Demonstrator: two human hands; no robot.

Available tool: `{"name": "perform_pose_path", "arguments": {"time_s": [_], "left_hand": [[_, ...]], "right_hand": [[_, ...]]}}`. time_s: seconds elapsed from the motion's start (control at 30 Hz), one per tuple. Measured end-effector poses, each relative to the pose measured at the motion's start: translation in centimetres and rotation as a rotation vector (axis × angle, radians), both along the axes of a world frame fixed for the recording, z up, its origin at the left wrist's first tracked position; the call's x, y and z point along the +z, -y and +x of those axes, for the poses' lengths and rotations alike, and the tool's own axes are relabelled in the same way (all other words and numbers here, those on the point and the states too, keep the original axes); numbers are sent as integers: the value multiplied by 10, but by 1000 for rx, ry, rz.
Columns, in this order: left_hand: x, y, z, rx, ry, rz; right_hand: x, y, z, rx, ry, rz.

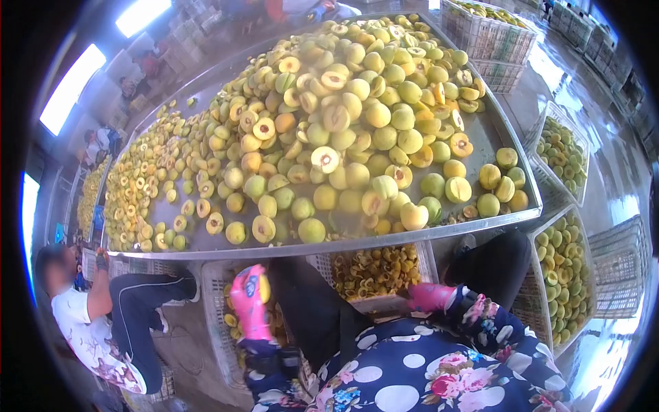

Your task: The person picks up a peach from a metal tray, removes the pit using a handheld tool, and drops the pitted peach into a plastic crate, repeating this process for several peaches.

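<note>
My left hand [248,305], in a pink glove, is raised over the left crate [218,329], its fingers closed around a yellow piece of peach [264,288]. Yellow-green peaches lie in that crate below it. My right hand [430,297], also gloved in pink, is low at the right end of the middle crate [427,264]; its fingers are smeared by motion. Peach scraps [374,270] fill the middle crate. In front of both hands stands a metal table [412,230] heaped with peaches [384,113], some whole and some cut with the stone showing.
To my right are crates of peaches [559,275] and a tilted crate [620,264]. Stacked crates [491,41] stand beyond the table's far right corner. A person [93,309] sits at the left by the table. My knees [498,264] reach under the table edge.
</note>
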State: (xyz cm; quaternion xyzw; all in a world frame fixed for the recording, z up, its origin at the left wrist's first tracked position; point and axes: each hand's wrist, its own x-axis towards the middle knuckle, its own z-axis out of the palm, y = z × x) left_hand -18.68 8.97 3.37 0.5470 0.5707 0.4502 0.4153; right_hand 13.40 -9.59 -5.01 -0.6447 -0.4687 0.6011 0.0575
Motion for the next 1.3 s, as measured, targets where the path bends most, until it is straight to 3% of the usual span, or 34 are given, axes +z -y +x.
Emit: {"name": "perform_pose_path", "arguments": {"time_s": [0.07,0.17,0.23,0.3,0.37,0.43,0.57,0.7,0.73,0.8,0.97,1.1,1.23,1.3], "left_hand": [[3,-19,-39,9,-929,198],[25,-47,2,-59,-406,72],[19,-89,49,-326,-359,383],[57,-100,133,-431,-217,102],[31,-142,182,-595,-463,603],[22,-160,221,-678,-875,392],[45,-150,235,-798,-890,119],[-24,-145,186,-629,-341,224],[25,-97,189,-544,82,-224],[13,-61,172,-594,588,-438],[30,27,168,-557,997,-773],[29,35,160,-665,1177,-981],[24,44,158,-591,1052,-925],[20,46,159,-599,1109,-888]], "right_hand": [[-23,7,6,196,61,8],[20,-6,-2,-105,-96,15],[12,-3,-4,-107,-81,57],[-3,1,-1,-48,-20,118],[19,1,4,-78,-26,101],[30,3,10,-129,-92,43],[40,7,13,-202,-83,93],[74,0,11,-393,-432,139],[88,-5,8,-427,-564,139],[111,-15,1,-474,-728,145],[119,-31,-17,-572,-808,251],[112,-26,-16,-617,-747,229],[118,-21,-18,-614,-709,207],[121,-20,-19,-609,-681,194]]}}
